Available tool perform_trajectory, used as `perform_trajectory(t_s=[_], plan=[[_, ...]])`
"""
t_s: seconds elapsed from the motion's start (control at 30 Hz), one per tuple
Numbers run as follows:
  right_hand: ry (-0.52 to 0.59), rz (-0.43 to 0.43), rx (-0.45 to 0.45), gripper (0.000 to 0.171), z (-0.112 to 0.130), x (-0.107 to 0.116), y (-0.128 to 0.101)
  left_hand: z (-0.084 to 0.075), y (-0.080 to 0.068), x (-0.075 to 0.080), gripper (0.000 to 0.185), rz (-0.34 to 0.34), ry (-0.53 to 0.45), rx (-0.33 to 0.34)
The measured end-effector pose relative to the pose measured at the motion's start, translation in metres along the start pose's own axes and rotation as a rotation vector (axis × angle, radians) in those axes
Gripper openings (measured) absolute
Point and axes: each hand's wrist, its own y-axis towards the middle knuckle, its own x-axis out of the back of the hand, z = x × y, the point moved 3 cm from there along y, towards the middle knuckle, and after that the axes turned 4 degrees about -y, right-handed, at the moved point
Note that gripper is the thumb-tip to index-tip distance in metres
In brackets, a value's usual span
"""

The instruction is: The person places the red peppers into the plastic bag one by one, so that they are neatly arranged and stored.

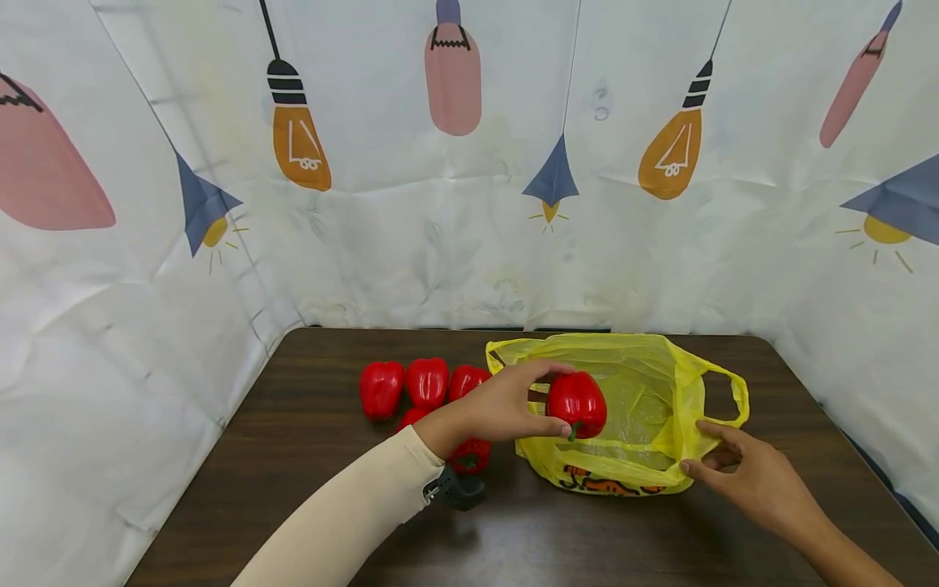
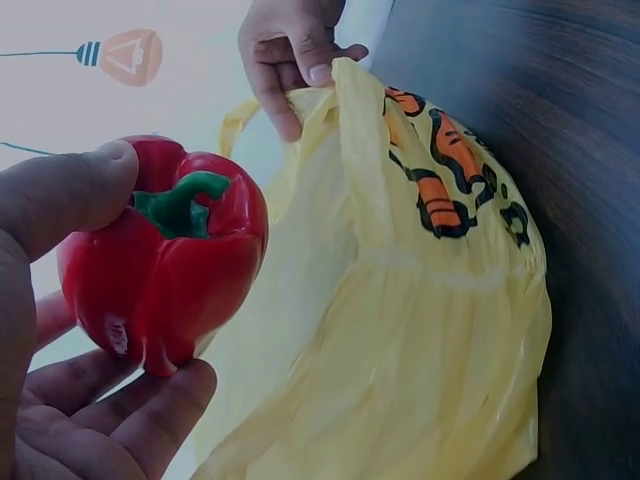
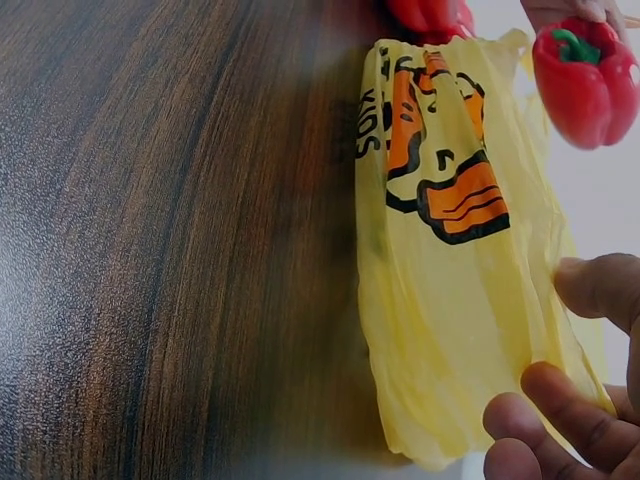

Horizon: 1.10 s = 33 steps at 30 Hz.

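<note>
A: Red pepper point(image 1: 577, 403), glossy, green stem down toward the near side. The left hand point(image 1: 506, 405) has it pinched between thumb and curled fingers, held over the open mouth of the yellow plastic bag point(image 1: 645, 408), not yet inside.

B: And the right hand point(image 1: 748, 473)?

A: Thumb and fingers nip the bag's near-right rim, just near of the handle loop point(image 1: 722, 397), holding the mouth open. The bag lies slumped on the dark wood table point(image 1: 308, 497), printed side toward the near edge.

B: What would make this step go well?

A: My judgement: keep the rim lifted and pulled right so the film stays taut, lower the pepper well past the rim, and only then loosen the fingers. Thin film could fold shut or snag on the stem.

B: Anything else around?

A: More red peppers point(image 1: 425, 381) in a cluster left of the bag, one partly hidden under the left wrist. Bulb-printed cloth point(image 1: 469, 204) behind.
</note>
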Motion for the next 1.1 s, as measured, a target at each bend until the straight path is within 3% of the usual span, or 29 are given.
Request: perform_trajectory(t_s=[0.5,1.1], plan=[[0.002,-0.012,0.007,0.085,0.003,0.0,-0.002,-0.003,0.02,-0.022,0.07,0.015,0.059,-0.027],[0.0,-0.004,0.001,0.085,0.004,0.001,0.001,0.001,0.04,-0.044,0.07,0.025,0.137,0.002]])
